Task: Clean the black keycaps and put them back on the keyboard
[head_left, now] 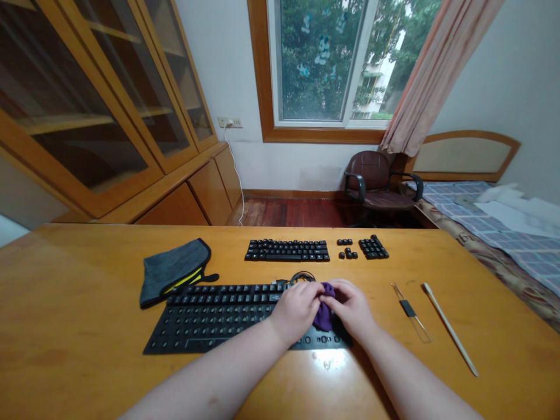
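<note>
Purple cloth — one, bunched, held over the right end of the black keyboard; contact with the board cannot be told. Left hand: thumb and fingers pinching the cloth. Right hand: likewise pinching it, just beside the left. Handling, as judged: hold both pinches firm, gather loose folds so none snag on the exposed switches, and lift the wrists off the board. Keycaps, grouped, beyond the keyboard — best left undisturbed. Wire keycap puller and slim pale brush: right side, lying apart.

a head-worn camera looks forward and down over a desk.
</note>
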`<state>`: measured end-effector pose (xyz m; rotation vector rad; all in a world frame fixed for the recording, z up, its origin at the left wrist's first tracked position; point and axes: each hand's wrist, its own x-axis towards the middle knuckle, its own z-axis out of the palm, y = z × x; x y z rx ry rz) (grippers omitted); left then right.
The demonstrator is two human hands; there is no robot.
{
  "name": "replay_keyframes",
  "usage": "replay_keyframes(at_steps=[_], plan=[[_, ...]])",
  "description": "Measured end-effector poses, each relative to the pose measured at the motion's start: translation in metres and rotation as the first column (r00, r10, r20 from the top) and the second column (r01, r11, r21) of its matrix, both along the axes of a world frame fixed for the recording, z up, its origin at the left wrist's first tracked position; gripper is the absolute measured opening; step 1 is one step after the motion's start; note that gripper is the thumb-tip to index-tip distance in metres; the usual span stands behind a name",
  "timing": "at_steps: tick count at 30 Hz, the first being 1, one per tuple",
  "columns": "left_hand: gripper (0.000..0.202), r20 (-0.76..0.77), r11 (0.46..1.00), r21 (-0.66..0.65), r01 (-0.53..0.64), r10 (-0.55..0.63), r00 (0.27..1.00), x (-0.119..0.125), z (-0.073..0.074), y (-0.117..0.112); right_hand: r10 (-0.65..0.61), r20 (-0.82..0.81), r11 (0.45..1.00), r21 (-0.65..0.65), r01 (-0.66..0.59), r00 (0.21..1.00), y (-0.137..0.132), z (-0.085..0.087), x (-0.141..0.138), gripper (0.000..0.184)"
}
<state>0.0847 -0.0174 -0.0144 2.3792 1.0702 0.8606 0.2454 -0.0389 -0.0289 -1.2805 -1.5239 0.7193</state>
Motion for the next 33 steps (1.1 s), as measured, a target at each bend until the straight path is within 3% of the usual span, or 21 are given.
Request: replay_keyframes(at_steps=[4, 7, 10, 15, 20, 25, 33], plan=[[0.011, 0.027, 1.000, -0.015, -0.010, 0.010, 1.000, 0.001, 0.000, 0.000, 0.030, -0.051, 0.999, -0.021, -0.031, 0.998, 0.000, 0.001, 0.002, 0.013], [0.008, 0.086, 0.997, -0.064, -0.041, 0.046, 0.995, 0.002, 0.001, 0.000, 0.022, -0.179, 0.994, -0.101, -0.041, 0.984, 0.002, -0.004, 0.005, 0.017], [0.012, 0.178, 0.993, -0.094, -0.070, 0.085, 0.980, 0.002, 0.002, 0.000, -0.068, -0.337, 0.986, -0.165, 0.012, 0.939, 0.004, -0.011, 0.009, 0.020], [0.034, 0.265, 0.993, -0.093, -0.068, 0.090, 0.960, 0.001, 0.003, 0.004, -0.267, -0.484, 0.961, -0.200, 0.192, 0.833, 0.009, -0.014, 0.015, 0.023], [0.018, 0.284, 0.993, -0.089, -0.074, 0.097, 0.954, 0.002, 0.005, 0.007, -0.330, -0.565, 0.944, -0.208, 0.257, 0.756, 0.012, -0.007, 0.019, 0.023], [0.015, 0.303, 0.992, -0.100, -0.078, 0.105, 0.947, 0.001, 0.005, 0.008, -0.416, -0.557, 0.908, -0.218, 0.357, 0.719, 0.017, -0.008, 0.024, 0.031], [0.017, 0.286, 0.988, -0.138, -0.073, 0.110, 0.952, 0.000, 0.007, 0.008, -0.470, -0.477, 0.882, -0.228, 0.412, 0.742, 0.016, -0.005, 0.025, 0.032]])
